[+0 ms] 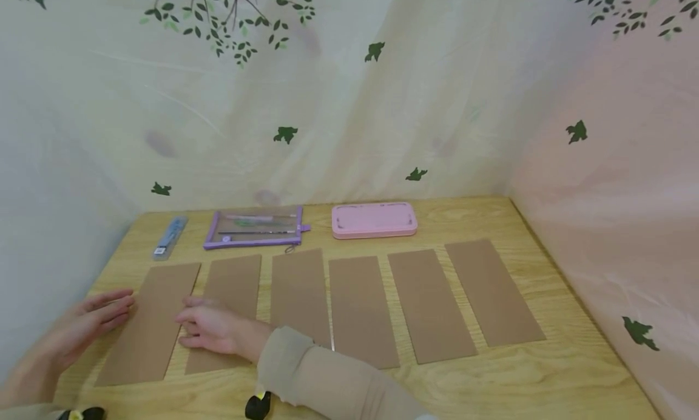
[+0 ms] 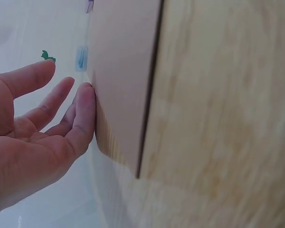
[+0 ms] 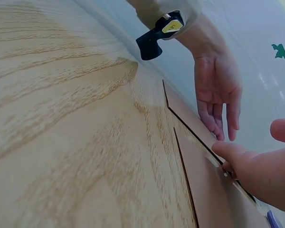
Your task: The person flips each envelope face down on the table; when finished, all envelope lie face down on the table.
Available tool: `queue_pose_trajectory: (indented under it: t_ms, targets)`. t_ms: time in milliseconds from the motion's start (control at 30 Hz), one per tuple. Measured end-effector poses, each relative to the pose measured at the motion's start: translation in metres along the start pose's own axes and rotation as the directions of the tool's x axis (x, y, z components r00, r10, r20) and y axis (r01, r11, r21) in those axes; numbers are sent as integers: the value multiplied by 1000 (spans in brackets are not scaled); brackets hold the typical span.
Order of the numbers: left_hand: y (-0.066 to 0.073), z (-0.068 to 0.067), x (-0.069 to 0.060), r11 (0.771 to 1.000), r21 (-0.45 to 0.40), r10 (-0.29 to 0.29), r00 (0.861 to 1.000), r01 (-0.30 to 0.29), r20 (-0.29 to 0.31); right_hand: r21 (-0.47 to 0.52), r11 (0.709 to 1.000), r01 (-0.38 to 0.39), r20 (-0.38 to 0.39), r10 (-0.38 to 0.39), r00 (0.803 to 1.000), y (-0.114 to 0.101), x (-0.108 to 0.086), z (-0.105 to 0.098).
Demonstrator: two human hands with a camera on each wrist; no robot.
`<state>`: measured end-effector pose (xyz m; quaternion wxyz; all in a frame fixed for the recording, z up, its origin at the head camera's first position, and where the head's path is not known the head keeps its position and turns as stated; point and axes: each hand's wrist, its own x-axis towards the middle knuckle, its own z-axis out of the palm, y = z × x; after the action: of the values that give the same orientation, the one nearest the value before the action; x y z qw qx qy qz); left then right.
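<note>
Several brown cardboard rectangles lie flat in a row across the table. At the left end, the leftmost cardboard piece (image 1: 150,323) lies between both hands. My left hand (image 1: 82,326) is at its left side, fingers loosely extended and fingertips at the edge; the left wrist view shows the palm and this cardboard (image 2: 123,71). My right hand (image 1: 213,326) is at its right side, above the second cardboard piece (image 1: 235,280), with fingers relaxed and slightly bent. In the right wrist view the left hand (image 3: 218,85) faces the right hand (image 3: 266,171) across the cardboard. Neither hand grips anything.
Behind the row lie a blue slim packet (image 1: 170,238), a purple-edged clear zip pouch (image 1: 253,243) with pens inside, and a pink pencil case (image 1: 374,221). More cardboard pieces (image 1: 431,304) stretch to the right. A leaf-printed curtain (image 1: 338,104) surrounds the wooden table (image 1: 491,383).
</note>
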<state>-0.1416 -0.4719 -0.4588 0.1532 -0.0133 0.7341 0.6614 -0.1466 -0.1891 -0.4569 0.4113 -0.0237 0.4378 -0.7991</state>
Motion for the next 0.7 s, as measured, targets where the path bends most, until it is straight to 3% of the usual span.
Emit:
queue_pose_trajectory:
  t_ms: [133,233,367,467,500,567,600,633,700]
  targets:
    - [1,4,0,998,65,-23,999,26,-42,5,1000,9,7,-9,1000,1,-1,-1]
    - [5,8,1,981,188,-42,996,57,-83,-17,1000,20,15,-20,1000,0,-2,-5]
    - [14,16,4,925,369,-60,994,91,-96,-152,988,15,79,-3,997,-11,-7,-15]
    - [23,22,5,870,483,-66,995,97,-81,-342,937,68,148,-17,989,-34,-18,-24]
    - [27,24,5,849,520,-60,995,91,-76,-408,906,109,171,-41,984,-45,-24,-27]
    - [37,30,4,812,578,-48,996,79,-70,-571,791,220,221,-111,969,-72,-38,-33]
    - [44,33,4,786,615,-33,997,67,-68,-645,706,291,256,-159,954,-86,-46,-36]
    - [51,38,3,764,643,-8,998,48,-66,-713,603,357,296,-204,933,-100,-55,-40]
    - [65,49,3,703,709,109,993,-46,-44,-819,351,453,372,-277,886,-127,-76,-47]
